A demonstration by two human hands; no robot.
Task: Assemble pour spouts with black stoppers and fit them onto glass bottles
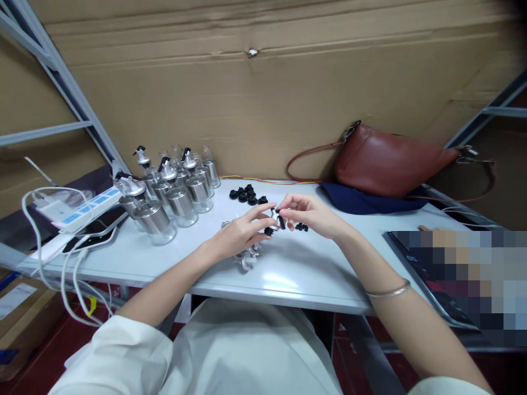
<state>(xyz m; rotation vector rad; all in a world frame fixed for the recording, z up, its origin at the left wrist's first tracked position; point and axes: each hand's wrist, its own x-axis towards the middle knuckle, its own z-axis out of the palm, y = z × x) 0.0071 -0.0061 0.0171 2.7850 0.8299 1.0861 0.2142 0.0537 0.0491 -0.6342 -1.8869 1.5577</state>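
Over the middle of the table, my left hand (pixel 242 233) has its fingers closed around a small silver-and-black bottle pourer top (pixel 273 224). My right hand (pixel 308 214) meets it from the other side, pinching the black flap (pixel 281 220) at the pourer's upper end. Fingers partly cover the piece. Below my left hand lies a pile of loose silver pourer pieces (pixel 247 259). Several black stoppers (pixel 246 194) sit just behind my hands, and a few small black parts (pixel 302 226) lie beside my right fingers.
Glass bottles with metal sleeves (pixel 180 204) crowd the left side, some topped with pourers. A power strip (pixel 88 208) and white cables are further left. At the right are a brown leather bag (pixel 391 159) on dark blue cloth (pixel 362 200) and a dark flat package (pixel 424 280). Cardboard (pixel 230 99) walls the back.
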